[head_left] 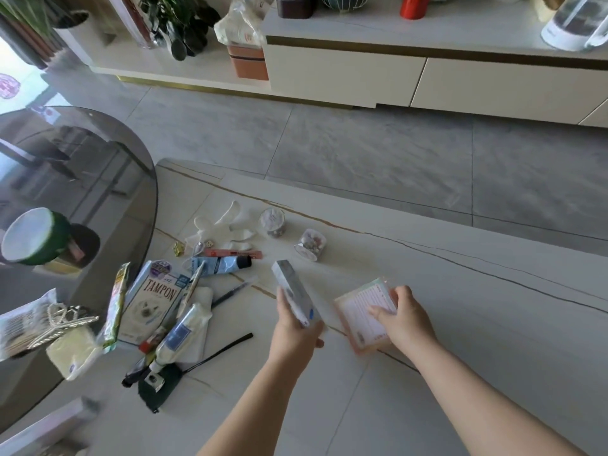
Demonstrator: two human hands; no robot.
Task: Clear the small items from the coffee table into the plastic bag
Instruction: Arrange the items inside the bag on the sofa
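The left hand (296, 330) grips a long white-and-grey carton (296, 299) by its lower end, raised over the white marble tabletop (460, 324). Just beside it, the right hand (406, 315) holds a flat pinkish square packet (362, 315), apparently touching the tabletop. Toward the tabletop's left edge lie a blue tube (218, 265) and a white box printed TAMPON (153, 302).

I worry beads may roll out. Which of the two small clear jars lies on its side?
The jar nearer the hands lies tipped over, its white lid towards the camera. The farther jar, beside the white glove, stands upright.
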